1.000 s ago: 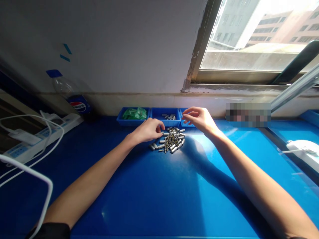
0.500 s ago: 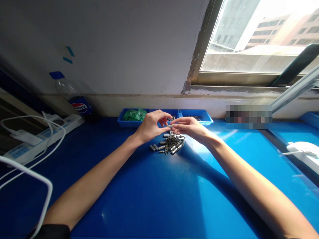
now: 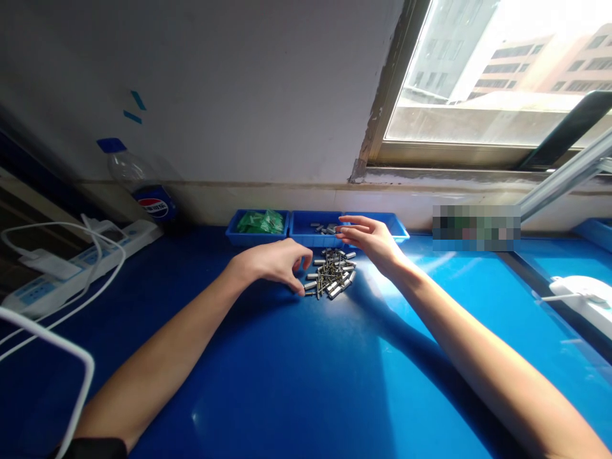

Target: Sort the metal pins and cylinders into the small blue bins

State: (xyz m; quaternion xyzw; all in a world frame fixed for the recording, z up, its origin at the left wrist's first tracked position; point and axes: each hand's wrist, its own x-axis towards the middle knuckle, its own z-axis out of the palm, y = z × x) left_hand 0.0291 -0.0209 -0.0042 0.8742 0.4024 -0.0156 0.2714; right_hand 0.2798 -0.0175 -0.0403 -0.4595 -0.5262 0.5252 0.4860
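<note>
A pile of small silver metal cylinders and thin screw-like pins (image 3: 332,274) lies on the blue tabletop. My left hand (image 3: 277,264) reaches down at the pile's left edge, thumb and curled fingers apart, with no piece visible between them. It covers the spot just left of the pile. My right hand (image 3: 368,239) hovers above the pile's back right side, fingers stretched toward the middle blue bin (image 3: 310,241). Its fingers are spread and I see nothing held. Several small metal pieces (image 3: 325,229) lie in that bin.
The left bin (image 3: 251,238) holds green plastic packets (image 3: 261,221); the right bin (image 3: 399,229) is partly behind my right hand. A cola bottle (image 3: 153,201), a power strip (image 3: 57,271) and white cables (image 3: 90,363) are at left. Another white power strip (image 3: 593,299) lies at right.
My hands were together over the pile around a small metal piece. They have parted: the left moved down and left to the pile's edge, the right lifted slightly, its fingers opening near the middle bin.
</note>
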